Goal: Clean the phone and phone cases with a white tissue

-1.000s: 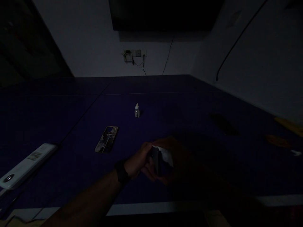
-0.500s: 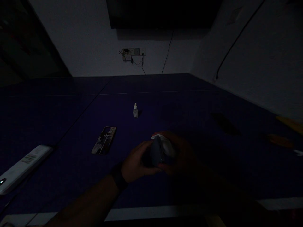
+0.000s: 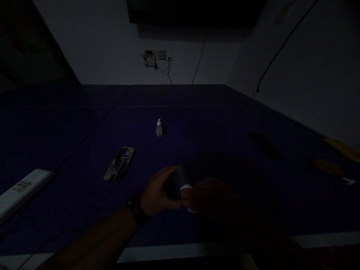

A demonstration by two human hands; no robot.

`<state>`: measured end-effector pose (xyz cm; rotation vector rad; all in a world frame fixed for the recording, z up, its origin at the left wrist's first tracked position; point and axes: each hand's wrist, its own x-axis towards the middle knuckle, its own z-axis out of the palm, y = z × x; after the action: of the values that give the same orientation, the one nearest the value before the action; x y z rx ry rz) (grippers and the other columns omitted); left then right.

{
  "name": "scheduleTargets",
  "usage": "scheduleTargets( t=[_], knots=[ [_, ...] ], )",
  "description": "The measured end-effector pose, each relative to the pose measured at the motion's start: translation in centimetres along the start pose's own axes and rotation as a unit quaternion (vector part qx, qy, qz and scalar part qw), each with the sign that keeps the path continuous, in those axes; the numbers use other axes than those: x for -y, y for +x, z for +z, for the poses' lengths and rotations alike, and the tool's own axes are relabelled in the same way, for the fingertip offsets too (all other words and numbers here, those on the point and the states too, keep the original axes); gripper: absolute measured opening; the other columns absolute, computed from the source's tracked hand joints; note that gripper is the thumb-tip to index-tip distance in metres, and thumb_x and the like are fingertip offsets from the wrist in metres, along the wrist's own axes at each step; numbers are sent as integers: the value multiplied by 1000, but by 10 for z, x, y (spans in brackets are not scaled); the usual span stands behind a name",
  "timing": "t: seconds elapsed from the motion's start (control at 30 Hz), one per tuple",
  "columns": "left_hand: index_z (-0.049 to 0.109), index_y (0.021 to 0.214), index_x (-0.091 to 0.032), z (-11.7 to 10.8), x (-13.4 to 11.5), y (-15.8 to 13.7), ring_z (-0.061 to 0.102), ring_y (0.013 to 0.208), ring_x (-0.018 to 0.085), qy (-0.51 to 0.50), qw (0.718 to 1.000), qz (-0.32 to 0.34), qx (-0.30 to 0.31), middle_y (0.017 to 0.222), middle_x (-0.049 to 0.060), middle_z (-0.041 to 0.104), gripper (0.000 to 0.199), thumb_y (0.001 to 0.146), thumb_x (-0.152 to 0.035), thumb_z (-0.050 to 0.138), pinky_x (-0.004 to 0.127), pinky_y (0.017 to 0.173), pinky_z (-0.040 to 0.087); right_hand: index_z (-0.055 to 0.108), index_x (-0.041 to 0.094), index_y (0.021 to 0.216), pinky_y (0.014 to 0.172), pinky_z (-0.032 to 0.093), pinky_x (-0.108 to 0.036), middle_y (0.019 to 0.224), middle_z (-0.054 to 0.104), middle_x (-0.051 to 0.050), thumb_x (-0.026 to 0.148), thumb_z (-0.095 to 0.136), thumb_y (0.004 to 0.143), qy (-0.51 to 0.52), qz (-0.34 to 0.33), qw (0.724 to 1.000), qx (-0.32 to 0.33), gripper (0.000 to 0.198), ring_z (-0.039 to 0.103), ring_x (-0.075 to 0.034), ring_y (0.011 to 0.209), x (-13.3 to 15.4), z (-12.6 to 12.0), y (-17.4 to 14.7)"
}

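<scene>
While the left hand (image 3: 156, 193) holds a dark flat object (image 3: 180, 178) tilted up on edge above the purple table (image 3: 210, 127), the right hand (image 3: 206, 193) has a white cloth (image 3: 186, 186) pinched in its fingers against the object's near end, so the step in hand looks like wiping. The left hand is partly curled, thumb and fingers spread around the object; the right seems nearly closed, though darkness hides most of it and I cannot tell how tightly it grips. Any further stroke, I judge, would call for a steady left grip, left fingers kept off the surface being rubbed, and light pressure with the cloth flat. A patterned phone case (image 3: 120, 164) lies to the left, and a small dropper bottle (image 3: 159, 129) stands upright beyond the hands, both untouched
</scene>
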<state>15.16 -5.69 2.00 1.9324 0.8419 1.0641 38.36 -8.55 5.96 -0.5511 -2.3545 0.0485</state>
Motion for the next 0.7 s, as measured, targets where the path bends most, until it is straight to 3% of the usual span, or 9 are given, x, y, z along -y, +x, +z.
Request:
scheduleTargets(
  t=[0.13, 0.23, 0.3, 0.6, 0.7],
  knots=[
    [54, 137, -23, 1, 1, 1, 62, 115, 33, -7, 999, 21, 26, 128, 12, 65, 82, 67, -52, 86, 45, 100, 49, 29, 30, 156, 92, 57, -39, 128, 69, -6, 34, 67, 93, -7, 1, 999, -32, 73, 68, -22, 110, -3, -2, 15],
    [53, 138, -24, 0, 1, 0, 61, 119, 34, -2, 999, 35, 37, 130, 12, 64, 84, 67, -54, 86, 46, 101, 49, 35, 18, 153, 96, 54, -44, 133, 64, -16, 57, 72, 83, -9, 28, 997, -68, 89, 63, -30, 118, -7, 2, 28],
    [53, 138, -25, 0, 2, 0, 61, 117, 33, 11, 999, 37, 32, 129, 11, 64, 84, 66, -50, 87, 46, 100, 49, 40, 17, 150, 95, 53, -45, 132, 63, -18, 63, 71, 80, 5, 46, 996, -75, 90, 63, -32, 117, -9, 6, 30],
    [52, 138, -24, -1, -1, -1, 64, 113, 30, 21, 996, 84, 24, 126, 10, 65, 82, 66, -42, 89, 40, 96, 52, 44, 20, 147, 89, 55, -39, 127, 67, -14, 58, 73, 81, 40, 52, 992, -104, 82, 65, -27, 111, 0, 6, 27],
    [52, 138, -23, -2, -2, 0, 65, 111, 29, 25, 995, 88, 32, 126, 10, 66, 81, 68, -44, 88, 40, 96, 53, 43, 23, 149, 89, 57, -38, 124, 69, -11, 49, 76, 83, 38, 22, 992, -114, 78, 67, -25, 110, 4, 9, 23]
  ],
)
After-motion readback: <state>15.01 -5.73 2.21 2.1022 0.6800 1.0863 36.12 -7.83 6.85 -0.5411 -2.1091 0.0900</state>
